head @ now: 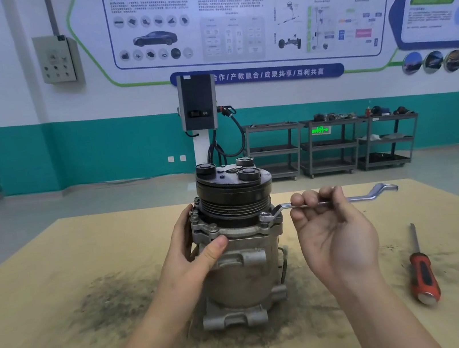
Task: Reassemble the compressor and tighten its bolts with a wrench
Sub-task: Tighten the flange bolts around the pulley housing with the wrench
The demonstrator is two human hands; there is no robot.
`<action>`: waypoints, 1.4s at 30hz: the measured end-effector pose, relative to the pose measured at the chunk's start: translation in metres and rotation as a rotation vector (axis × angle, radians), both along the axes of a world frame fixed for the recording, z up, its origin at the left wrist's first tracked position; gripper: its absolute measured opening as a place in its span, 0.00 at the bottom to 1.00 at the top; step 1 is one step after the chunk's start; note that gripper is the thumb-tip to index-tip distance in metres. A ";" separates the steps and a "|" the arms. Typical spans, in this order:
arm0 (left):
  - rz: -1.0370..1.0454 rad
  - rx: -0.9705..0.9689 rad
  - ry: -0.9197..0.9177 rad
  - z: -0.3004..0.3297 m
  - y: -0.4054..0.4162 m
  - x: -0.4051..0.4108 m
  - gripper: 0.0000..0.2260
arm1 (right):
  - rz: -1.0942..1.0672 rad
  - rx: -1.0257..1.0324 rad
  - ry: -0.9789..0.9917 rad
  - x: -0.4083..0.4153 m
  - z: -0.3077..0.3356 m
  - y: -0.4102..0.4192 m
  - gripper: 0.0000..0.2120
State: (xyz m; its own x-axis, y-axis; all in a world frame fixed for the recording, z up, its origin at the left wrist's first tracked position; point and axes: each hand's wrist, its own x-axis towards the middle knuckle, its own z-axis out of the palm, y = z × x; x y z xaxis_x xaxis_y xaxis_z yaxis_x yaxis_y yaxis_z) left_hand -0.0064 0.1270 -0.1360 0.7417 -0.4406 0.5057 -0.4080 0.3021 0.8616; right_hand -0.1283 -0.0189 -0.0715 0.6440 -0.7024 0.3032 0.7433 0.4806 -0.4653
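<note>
The cylindrical cast-metal compressor (242, 250) was gripped by the left hand (195, 248); a slim steel wrench (329, 201), ringed on its flange bolt (265, 215), was held by the right hand's (333, 229) curled fingers.

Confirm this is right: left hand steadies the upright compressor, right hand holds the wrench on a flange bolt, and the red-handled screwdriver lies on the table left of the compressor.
One detail is wrong. The head view shows the screwdriver lying right of the compressor, not left. The rest stands.

One compressor (240, 238), one wrench (328, 200), one screwdriver (421, 269), three carts (332, 145).
</note>
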 end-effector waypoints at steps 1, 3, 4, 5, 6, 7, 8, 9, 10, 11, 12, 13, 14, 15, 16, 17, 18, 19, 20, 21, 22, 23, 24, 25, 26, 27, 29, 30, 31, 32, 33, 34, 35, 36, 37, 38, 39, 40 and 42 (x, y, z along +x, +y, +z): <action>0.010 0.002 -0.011 -0.001 0.000 -0.001 0.37 | -0.049 -0.001 -0.001 0.001 -0.002 0.003 0.16; 0.020 0.008 -0.020 -0.003 0.000 -0.001 0.38 | -0.223 -0.084 -0.045 0.004 -0.008 0.014 0.16; 0.018 0.010 -0.021 -0.004 -0.001 -0.001 0.38 | -0.328 -0.165 -0.087 0.005 -0.012 0.021 0.15; 0.010 0.009 -0.023 -0.005 -0.001 -0.001 0.36 | -0.446 -0.278 -0.124 0.007 -0.017 0.029 0.14; 0.003 0.008 -0.024 -0.005 -0.002 -0.002 0.35 | -0.567 -0.417 -0.145 0.008 -0.022 0.035 0.13; 0.003 0.008 -0.028 -0.006 -0.002 -0.003 0.33 | -0.672 -0.569 -0.154 0.008 -0.026 0.040 0.12; 0.010 0.010 -0.039 -0.007 -0.003 -0.003 0.32 | -0.748 -0.716 -0.159 0.009 -0.030 0.043 0.11; 0.020 0.011 -0.051 -0.008 -0.004 -0.004 0.32 | -0.791 -0.847 -0.157 0.009 -0.034 0.045 0.10; 0.029 0.010 -0.057 -0.009 -0.005 -0.005 0.31 | -0.819 -0.959 -0.151 0.009 -0.037 0.045 0.10; 0.037 0.009 -0.061 -0.009 -0.005 -0.006 0.30 | -0.837 -1.052 -0.143 0.009 -0.039 0.044 0.10; 0.043 0.009 -0.071 -0.008 -0.005 -0.007 0.30 | -0.844 -1.121 -0.135 0.008 -0.039 0.043 0.10; 0.050 0.007 -0.086 -0.008 -0.005 -0.007 0.29 | -0.837 -1.151 -0.140 0.006 -0.037 0.043 0.10; 0.057 0.004 -0.096 -0.008 -0.005 -0.007 0.28 | -0.812 -1.129 -0.163 0.005 -0.034 0.043 0.10; 0.066 0.008 -0.101 -0.007 -0.004 -0.008 0.27 | -0.776 -1.052 -0.196 0.003 -0.031 0.043 0.09; 0.078 0.020 -0.106 -0.007 -0.004 -0.008 0.28 | -0.738 -0.938 -0.220 0.000 -0.026 0.042 0.09; 0.097 0.036 -0.113 -0.007 -0.004 -0.009 0.29 | -0.693 -0.808 -0.227 -0.002 -0.021 0.040 0.09; 0.124 0.047 -0.119 -0.007 -0.004 -0.010 0.32 | -0.636 -0.677 -0.215 -0.004 -0.017 0.037 0.10; 0.155 0.047 -0.122 -0.008 -0.004 -0.011 0.35 | -0.559 -0.554 -0.198 -0.006 -0.013 0.033 0.10; 0.182 0.041 -0.124 -0.008 -0.005 -0.012 0.37 | -0.476 -0.441 -0.182 -0.006 -0.010 0.029 0.10; 0.198 0.032 -0.126 -0.008 -0.005 -0.013 0.36 | -0.405 -0.338 -0.164 -0.007 -0.008 0.025 0.09; 0.205 0.021 -0.132 -0.009 -0.005 -0.013 0.33 | -0.345 -0.249 -0.148 -0.006 -0.006 0.021 0.09; 0.209 0.014 -0.136 -0.009 -0.006 -0.014 0.29 | -0.287 -0.178 -0.137 -0.006 -0.005 0.019 0.10; 0.216 0.011 -0.138 -0.009 -0.006 -0.015 0.26 | -0.231 -0.126 -0.134 -0.005 -0.005 0.016 0.11; 0.222 0.010 -0.141 -0.009 -0.007 -0.016 0.24 | -0.181 -0.094 -0.133 -0.004 -0.004 0.015 0.11; 0.228 0.011 -0.144 -0.009 -0.007 -0.016 0.23 | -0.143 -0.079 -0.127 -0.003 -0.004 0.013 0.12; 0.234 0.012 -0.146 -0.010 -0.008 -0.016 0.22 | -0.113 -0.075 -0.116 -0.003 -0.004 0.011 0.12; 0.257 0.017 -0.144 -0.012 -0.008 -0.014 0.20 | -0.055 -0.059 -0.084 -0.003 -0.002 0.006 0.11; 0.265 0.021 -0.146 -0.013 -0.009 -0.013 0.19 | -0.019 -0.043 -0.068 -0.004 0.000 0.003 0.10; 0.263 0.028 -0.150 -0.013 -0.009 -0.012 0.18 | 0.014 -0.024 -0.054 -0.004 0.001 0.001 0.10; 0.253 0.035 -0.149 -0.014 -0.009 -0.011 0.18 | 0.028 -0.011 -0.040 -0.003 0.002 -0.001 0.10; 0.239 0.034 -0.144 -0.013 -0.009 -0.011 0.19 | 0.015 -0.010 -0.026 -0.002 0.003 -0.001 0.11; 0.227 0.028 -0.144 -0.013 -0.008 -0.011 0.20 | -0.023 -0.023 -0.017 -0.002 0.003 0.000 0.12; 0.216 0.019 -0.148 -0.014 -0.008 -0.010 0.22 | -0.072 -0.055 -0.021 -0.001 0.003 0.002 0.13; 0.207 0.006 -0.154 -0.015 -0.008 -0.010 0.24 | -0.126 -0.106 -0.037 -0.001 0.002 0.006 0.13; 0.198 -0.009 -0.154 -0.016 -0.009 -0.008 0.26 | -0.188 -0.173 -0.063 0.000 -0.001 0.010 0.13; 0.193 -0.023 -0.147 -0.017 -0.009 -0.007 0.29 | -0.265 -0.261 -0.095 0.002 -0.005 0.014 0.12; 0.194 -0.031 -0.138 -0.019 -0.010 -0.006 0.31 | -0.362 -0.370 -0.128 0.003 -0.011 0.019 0.11; 0.195 -0.036 -0.130 -0.019 -0.011 -0.005 0.33 | -0.480 -0.496 -0.148 0.005 -0.016 0.024 0.10; 0.179 -0.026 -0.115 -0.019 -0.012 -0.008 0.37 | -0.708 -0.763 -0.132 0.007 -0.026 0.032 0.08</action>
